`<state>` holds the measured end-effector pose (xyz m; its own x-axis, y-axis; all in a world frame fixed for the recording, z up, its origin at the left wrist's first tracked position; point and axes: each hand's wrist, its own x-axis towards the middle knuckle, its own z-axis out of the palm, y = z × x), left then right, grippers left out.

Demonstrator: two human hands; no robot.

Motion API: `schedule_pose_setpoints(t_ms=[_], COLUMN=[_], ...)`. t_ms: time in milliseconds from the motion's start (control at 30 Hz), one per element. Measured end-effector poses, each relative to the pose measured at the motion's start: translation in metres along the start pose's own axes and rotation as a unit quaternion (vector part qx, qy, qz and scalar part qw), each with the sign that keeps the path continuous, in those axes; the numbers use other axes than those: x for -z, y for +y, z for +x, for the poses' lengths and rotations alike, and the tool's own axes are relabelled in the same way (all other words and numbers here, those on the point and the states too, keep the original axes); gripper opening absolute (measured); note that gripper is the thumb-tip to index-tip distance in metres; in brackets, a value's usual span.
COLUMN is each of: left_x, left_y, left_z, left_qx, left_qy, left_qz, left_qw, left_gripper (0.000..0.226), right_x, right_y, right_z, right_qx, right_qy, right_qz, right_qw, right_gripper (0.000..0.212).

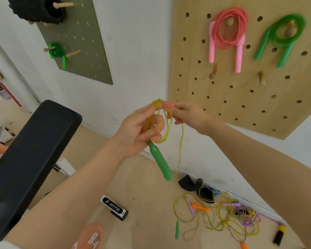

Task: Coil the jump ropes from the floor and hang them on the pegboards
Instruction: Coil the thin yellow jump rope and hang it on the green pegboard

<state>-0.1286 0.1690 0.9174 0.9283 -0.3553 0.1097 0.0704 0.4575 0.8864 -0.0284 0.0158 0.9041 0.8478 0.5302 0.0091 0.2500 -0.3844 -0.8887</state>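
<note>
The left hand [142,128] is curled around a few small loops of a yellow jump rope [166,123], with the rope's green handle [161,162] sticking down and out from below the palm. The right hand [185,112] pinches the top of the same loops between thumb and fingertips, just beside the left fingers. From the coil one yellow strand drops straight to the floor [147,194], where it joins a tangle of ropes [223,218] in yellow, purple and orange near the wall, with a second green handle [177,229] lying apart at its near edge. Up on the wooden pegboard [241,97] to the right, a coiled pink rope [228,33] and a coiled green rope [284,36] each hang on a peg. On the olive pegboard [83,42] to the left hangs a smaller green rope [57,52]. A black padded bench [31,146] stands at lower left
</note>
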Motion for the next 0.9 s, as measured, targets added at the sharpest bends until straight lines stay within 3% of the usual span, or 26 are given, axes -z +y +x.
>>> schedule_pose_setpoints(t_ms=[67, 133, 200, 300, 400, 533, 700, 767, 833, 900], left_x=[-0.002, 0.002, 0.013, 0.043, 0.066, 0.054, 0.013, 0.001, -0.006, -0.012], left_y=[-0.003, -0.011, -0.021, -0.04, -0.056, -0.058, -0.031, -0.018, -0.005, 0.006], left_z=[0.011, 0.025, 0.036, 0.044, 0.038, 0.03, 0.022, 0.019, 0.018, 0.022], left_qx=[-0.014, -0.026, -0.024, 0.038, 0.125, 0.148, 0.132, 0.091, 0.041, -0.011], left_qy=[0.051, 0.125, 0.173, 0.215, 0.239, 0.167, 0.035, -0.01, -0.035, 0.001], left_qz=[-0.017, -0.018, 0.009, 0.107, 0.221, 0.254, 0.079, 0.041, 0.043, 0.05], left_qw=[0.998, 0.992, 0.985, 0.97, 0.937, 0.941, 0.987, 0.995, 0.998, 0.999], left_gripper=[0.036, 0.035, 0.039, 0.046, 0.046, 0.042, 0.067, 0.06, 0.05, 0.047], right_x=[-0.011, -0.018, -0.02, -0.015, -0.005, 0.011, 0.027, 0.027, 0.019, 0.006], right_y=[0.005, 0.008, 0.009, 0.001, -0.01, -0.026, -0.021, -0.011, -0.002, 0.001], right_z=[-0.008, -0.015, -0.023, -0.031, -0.034, -0.031, -0.011, -0.008, -0.008, -0.013], right_qx=[-0.017, -0.035, -0.061, -0.085, -0.008, 0.041, 0.054, 0.038, 0.026, 0.0], right_qy=[-0.038, -0.108, -0.212, -0.301, -0.278, -0.141, 0.12, 0.129, 0.083, 0.01], right_qz=[-0.007, -0.073, -0.174, -0.293, -0.302, -0.086, 0.044, 0.024, -0.004, -0.025], right_qw=[0.999, 0.991, 0.96, 0.904, 0.912, 0.985, 0.99, 0.991, 0.996, 1.0], right_gripper=[0.041, 0.035, 0.026, 0.049, 0.028, 0.012, 0.01, 0.019, 0.03, 0.035])
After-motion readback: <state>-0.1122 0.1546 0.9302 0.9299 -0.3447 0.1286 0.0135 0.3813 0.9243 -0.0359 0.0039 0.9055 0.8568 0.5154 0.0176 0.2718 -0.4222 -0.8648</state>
